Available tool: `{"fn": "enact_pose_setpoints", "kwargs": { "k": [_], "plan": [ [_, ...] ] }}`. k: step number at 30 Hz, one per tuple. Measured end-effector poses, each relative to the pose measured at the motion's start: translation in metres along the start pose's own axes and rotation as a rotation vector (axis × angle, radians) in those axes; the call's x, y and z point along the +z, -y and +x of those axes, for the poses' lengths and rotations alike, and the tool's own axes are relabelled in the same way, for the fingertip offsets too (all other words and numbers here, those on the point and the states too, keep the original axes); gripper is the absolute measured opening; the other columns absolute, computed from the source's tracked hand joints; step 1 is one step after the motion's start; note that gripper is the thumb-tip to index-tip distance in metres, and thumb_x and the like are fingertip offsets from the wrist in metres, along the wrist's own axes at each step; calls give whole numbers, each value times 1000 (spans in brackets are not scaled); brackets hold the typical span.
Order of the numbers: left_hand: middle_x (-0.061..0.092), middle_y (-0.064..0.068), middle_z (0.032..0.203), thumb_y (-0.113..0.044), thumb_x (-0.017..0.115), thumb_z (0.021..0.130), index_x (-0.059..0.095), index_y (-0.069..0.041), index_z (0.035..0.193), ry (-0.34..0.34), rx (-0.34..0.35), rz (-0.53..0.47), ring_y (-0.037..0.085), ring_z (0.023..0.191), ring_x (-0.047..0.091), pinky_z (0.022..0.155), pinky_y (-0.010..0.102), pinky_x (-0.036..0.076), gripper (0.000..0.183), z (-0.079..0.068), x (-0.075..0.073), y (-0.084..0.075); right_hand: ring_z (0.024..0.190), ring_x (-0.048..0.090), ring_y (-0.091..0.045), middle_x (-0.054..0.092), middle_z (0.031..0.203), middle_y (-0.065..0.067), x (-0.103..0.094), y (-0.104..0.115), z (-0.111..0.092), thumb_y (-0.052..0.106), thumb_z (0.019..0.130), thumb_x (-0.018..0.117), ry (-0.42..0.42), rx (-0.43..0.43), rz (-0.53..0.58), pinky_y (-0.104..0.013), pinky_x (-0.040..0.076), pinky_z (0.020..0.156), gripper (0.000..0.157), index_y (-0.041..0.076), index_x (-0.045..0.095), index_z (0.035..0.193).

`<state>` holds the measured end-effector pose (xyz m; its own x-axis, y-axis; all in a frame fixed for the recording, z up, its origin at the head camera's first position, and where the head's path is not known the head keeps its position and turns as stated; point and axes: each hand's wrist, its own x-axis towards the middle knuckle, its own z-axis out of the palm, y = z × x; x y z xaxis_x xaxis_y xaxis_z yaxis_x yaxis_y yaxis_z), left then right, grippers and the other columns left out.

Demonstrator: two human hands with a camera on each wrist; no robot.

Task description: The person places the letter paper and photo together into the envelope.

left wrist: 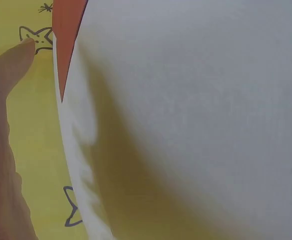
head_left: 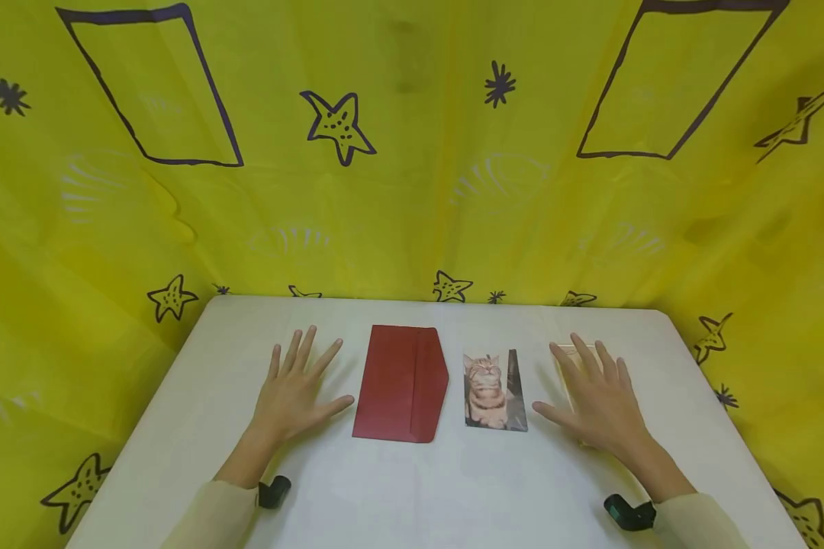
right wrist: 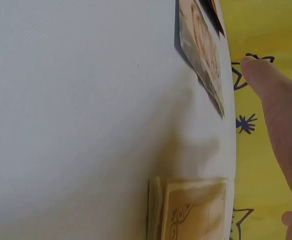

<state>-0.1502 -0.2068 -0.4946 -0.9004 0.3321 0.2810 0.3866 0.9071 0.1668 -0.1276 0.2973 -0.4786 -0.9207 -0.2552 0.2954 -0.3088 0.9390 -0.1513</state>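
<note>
My left hand [head_left: 291, 400], fingers spread, is over the white table just left of a red envelope [head_left: 387, 385]. The envelope lies flat with its pointed flap towards the right. To its right lies a photo [head_left: 486, 393] of an orange cat with closed eyes. My right hand [head_left: 600, 404] is spread over a cream folded card [right wrist: 195, 212] with a swirl pattern, covering much of it in the head view. In the right wrist view, a shadow falls between the card and the photo. Neither hand holds anything.
The white table [head_left: 357, 496] has rounded far corners. Behind it and on both sides hangs a yellow curtain [head_left: 412, 206] with drawn starfish and shells. Dark camera mounts [head_left: 629, 512] sit at both wrists, beside the light sleeves.
</note>
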Motion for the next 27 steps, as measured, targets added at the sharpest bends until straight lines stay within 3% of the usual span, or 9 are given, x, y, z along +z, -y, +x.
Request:
{"fn": "enact_pose_setpoints", "kwargs": {
  "k": [11, 18, 24, 27],
  "plan": [
    [15, 17, 170, -74, 62, 85, 31, -34, 162, 42, 18, 22, 43, 156, 12, 121, 67, 8, 92, 9, 4, -7, 145, 25, -57, 30, 163, -21, 5, 22, 21, 67, 77, 77, 4, -53, 22, -78, 19, 110, 101, 19, 39, 157],
    [17, 18, 169, -73, 63, 85, 33, -32, 161, 28, 43, 16, 44, 154, 17, 120, 68, 12, 92, 14, 7, -10, 145, 25, -56, 31, 163, -20, 14, 38, 32, 65, 79, 77, 22, -76, 26, -78, 21, 110, 98, 18, 41, 157],
    [22, 19, 168, -71, 66, 84, 35, -31, 161, 35, 47, -19, 45, 153, 22, 118, 70, 15, 92, 17, 9, -18, 143, 32, -51, 31, 162, -17, 23, 55, 41, 62, 79, 79, 31, -95, 61, -75, 28, 108, 97, 19, 41, 157],
    [21, 18, 168, -73, 64, 85, 32, -32, 162, 71, 48, -40, 45, 152, 24, 118, 70, 18, 92, 20, 10, -22, 138, 38, -49, 35, 160, -16, 28, 62, 44, 62, 77, 80, 23, -101, 83, -73, 34, 105, 98, 20, 41, 157]
  ]
}}
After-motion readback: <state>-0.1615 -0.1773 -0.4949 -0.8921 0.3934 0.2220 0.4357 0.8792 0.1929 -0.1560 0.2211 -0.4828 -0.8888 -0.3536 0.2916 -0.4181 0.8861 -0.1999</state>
